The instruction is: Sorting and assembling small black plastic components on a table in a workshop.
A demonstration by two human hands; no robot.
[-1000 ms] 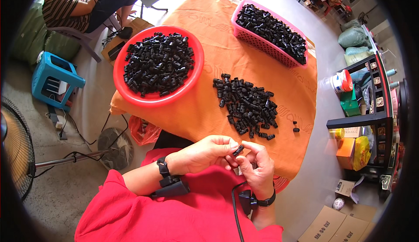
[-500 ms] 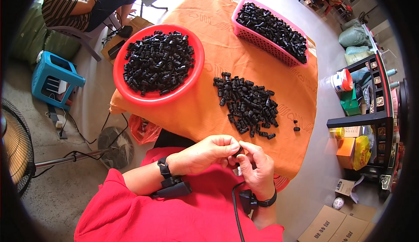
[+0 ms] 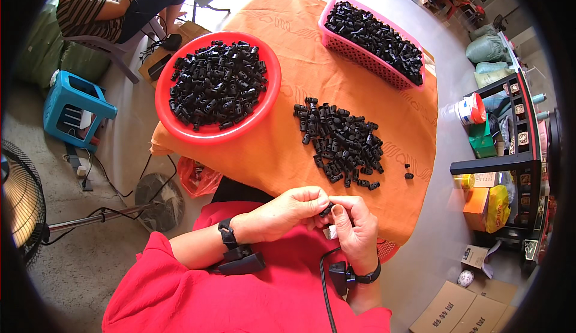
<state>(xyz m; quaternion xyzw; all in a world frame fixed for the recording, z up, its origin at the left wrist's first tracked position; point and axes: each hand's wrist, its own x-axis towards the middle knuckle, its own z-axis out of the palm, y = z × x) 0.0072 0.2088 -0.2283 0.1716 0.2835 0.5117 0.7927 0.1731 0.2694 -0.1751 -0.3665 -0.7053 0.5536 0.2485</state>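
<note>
In front of my red top, my two hands meet at the table's near edge. A small black plastic cord lock (image 3: 327, 209) sits between them, partly covered by fingers. My left hand (image 3: 281, 214) is closed, thumb and index finger pinching one end. My right hand (image 3: 357, 234) is closed around the other end, its thumb pressed along the piece. A small white bit (image 3: 330, 232) shows under the right thumb; I cannot make out what it is. Beyond the hands lies a loose pile of black cord locks (image 3: 343, 142) on the orange tablecloth (image 3: 258, 164).
A red basin (image 3: 211, 137) heaped with black pieces stands left on the table; a pink basket (image 3: 371, 68) of them sits far right. Two pieces (image 3: 408, 176) lie apart. A fan (image 3: 21, 201) and blue stool (image 3: 54, 117) stand left. Another person (image 3: 96, 15) sits far left.
The right thumb has shifted slightly along the black piece, and more of the white bit shows beneath it. The left hand keeps its pinch almost unmoved.
</note>
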